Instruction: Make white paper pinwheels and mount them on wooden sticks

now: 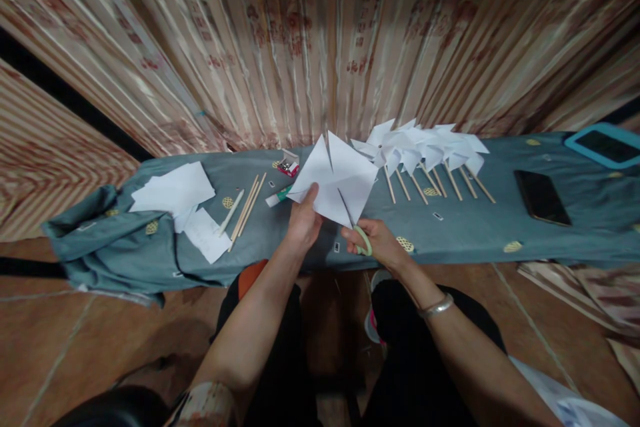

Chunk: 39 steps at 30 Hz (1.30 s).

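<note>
My left hand pinches the lower left edge of a white paper square, held up over the bench. The paper has slits cut in from its corners. My right hand grips green-handled scissors, whose blades reach into the paper's lower right corner. Both hands hover just in front of a low bench draped in a teal cloth.
Finished white paper pinwheels on wooden sticks lie in a row at right. Loose sticks, a paper stack, a glue stick, a small pin box, a black phone and a blue-cased tablet rest on the cloth.
</note>
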Motion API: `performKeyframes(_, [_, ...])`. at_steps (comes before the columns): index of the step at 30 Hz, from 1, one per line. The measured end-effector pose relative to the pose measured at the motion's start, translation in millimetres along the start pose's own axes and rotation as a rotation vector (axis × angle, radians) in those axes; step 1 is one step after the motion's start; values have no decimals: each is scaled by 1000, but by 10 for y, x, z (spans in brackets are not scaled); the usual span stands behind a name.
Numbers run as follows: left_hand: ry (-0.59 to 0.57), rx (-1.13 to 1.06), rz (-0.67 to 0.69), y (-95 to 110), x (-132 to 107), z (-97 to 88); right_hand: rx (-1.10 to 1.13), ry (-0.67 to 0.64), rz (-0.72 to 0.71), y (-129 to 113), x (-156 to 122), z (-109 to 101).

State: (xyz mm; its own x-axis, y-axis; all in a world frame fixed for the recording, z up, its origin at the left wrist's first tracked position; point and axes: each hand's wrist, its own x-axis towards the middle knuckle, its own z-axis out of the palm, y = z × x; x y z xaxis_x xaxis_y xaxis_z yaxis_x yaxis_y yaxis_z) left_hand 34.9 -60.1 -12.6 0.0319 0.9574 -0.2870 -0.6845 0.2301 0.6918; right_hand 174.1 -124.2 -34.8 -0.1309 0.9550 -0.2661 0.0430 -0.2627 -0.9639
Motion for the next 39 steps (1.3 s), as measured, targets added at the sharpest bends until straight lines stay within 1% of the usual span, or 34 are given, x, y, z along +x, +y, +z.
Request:
performKeyframes(4, [31,-14,11,85,73,-41,-3,-96,50,-27,-36,-49])
performKeyframes(8, [90,-26,45,229,155,-95,-62,-164,96,-44,-104,-182])
performKeyframes(11, [133,-8,34,308,208,-142,-71,-164,91,-59,-139,-313])
performKeyframes(13, [129,10,41,324,227,-167,-38,-84,58,-75,-136,-402])
performKeyframes(14, [118,24,44,320,229,-174,-17,-13,28,-84,-124,-446])
performKeyframes(16, [79,63,32,294,214,-177,15,182,-60,-100,-86,-526])
performKeyframes(18, [17,116,-2,250,180,-168,9,369,-149,-113,-40,-590])
performKeyframes(19, [-17,145,-25,225,158,-162,-8,428,-181,-118,-19,-613])
performKeyframes(20, [-46,174,-44,200,137,-156,-27,457,-204,-123,-2,-630])
performKeyframes(22, [-87,233,-83,157,100,-148,-56,453,-234,-131,18,-645])
performKeyframes(25, [-111,302,-124,122,72,-147,-75,436,-259,-141,21,-644])
performKeyframes(29, [-118,364,-115,105,71,-164,-40,452,-266,-156,15,-642])
performKeyframes(31, [-133,416,-107,89,77,-181,-2,409,-236,-162,19,-633])
performKeyframes(36, [-150,509,-71,59,95,-207,91,252,-117,-162,65,-565])
performKeyframes(38, [-165,493,-86,78,93,-188,144,231,-104,-163,104,-534])
performKeyframes(39, [-180,464,-107,95,86,-172,174,241,-107,-166,127,-521])
